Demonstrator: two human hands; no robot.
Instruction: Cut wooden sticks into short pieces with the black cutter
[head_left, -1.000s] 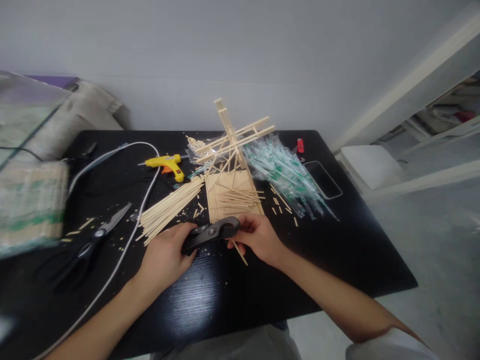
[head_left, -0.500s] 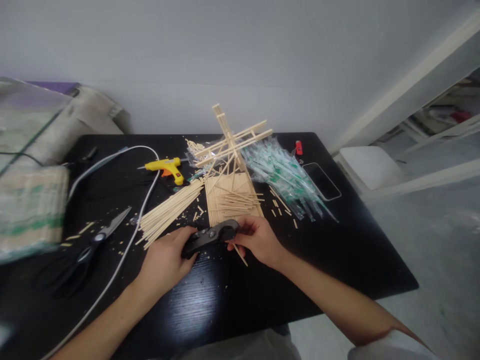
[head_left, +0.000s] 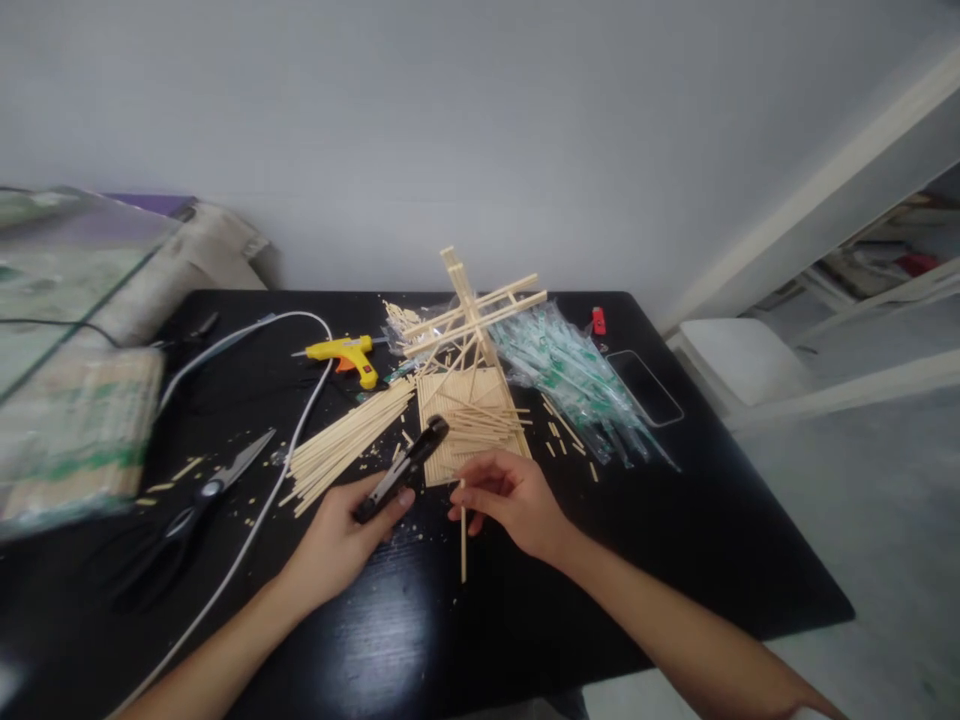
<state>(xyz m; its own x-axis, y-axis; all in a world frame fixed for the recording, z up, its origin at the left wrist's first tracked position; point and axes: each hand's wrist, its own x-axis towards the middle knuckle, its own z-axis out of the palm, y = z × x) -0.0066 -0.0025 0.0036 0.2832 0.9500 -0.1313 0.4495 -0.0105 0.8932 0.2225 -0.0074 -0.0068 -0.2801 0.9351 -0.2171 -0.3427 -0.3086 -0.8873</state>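
My left hand (head_left: 341, 535) is closed around a black plier-like cutter (head_left: 403, 470), whose head points up and to the right. Its jaws are turned edge-on, so I cannot tell how wide they stand. My right hand (head_left: 514, 500) pinches a thin wooden stick (head_left: 463, 545) that hangs almost upright below the fingertips. Just beyond both hands lies a flat base of wooden sticks (head_left: 442, 465), with short cut sticks (head_left: 484, 425) strewn over it. A windmill-like stick frame (head_left: 469, 315) rises behind, its crossed arms leaning at an angle.
A yellow glue gun (head_left: 345, 355), a bundle of long sticks (head_left: 349, 440) and black-handled scissors (head_left: 199, 500) lie left. A white cable (head_left: 281, 470) crosses the table (head_left: 637, 570). Green-printed plastic wrappers (head_left: 562, 365), a phone (head_left: 645, 388) and a red lighter (head_left: 598, 320) lie right.
The cutter has swung away from the stick and now points more upward. The stick in my right hand has turned from slanting to nearly upright. The camera view has tilted slightly upward.
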